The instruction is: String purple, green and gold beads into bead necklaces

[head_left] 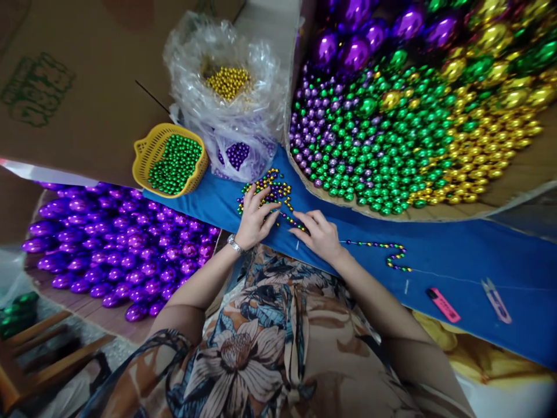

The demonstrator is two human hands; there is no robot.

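Observation:
Fingers spread, my left hand (256, 217) rests at the near edge of a pile of loose gold, green and purple beads (277, 190) on the blue cloth. Its thumb and index fingertip lie close to the end of a beaded string. My right hand (321, 235) is closed around that string, thumb below and fingers above, with a short row of threaded beads (292, 220) showing between the hands. Past my right wrist the bead string (395, 255) runs on in a bend, then continues as bare thin thread. The exact fingertip contact is too small to make out.
A yellow basket (139, 165) of green beads and plastic bags (187, 64) of gold and purple beads stand beyond my left hand. A large carton (517, 197) of mixed beads borders the right. Thread snips (496, 301) and a pink cutter (444, 305) lie on the blue cloth (461, 249).

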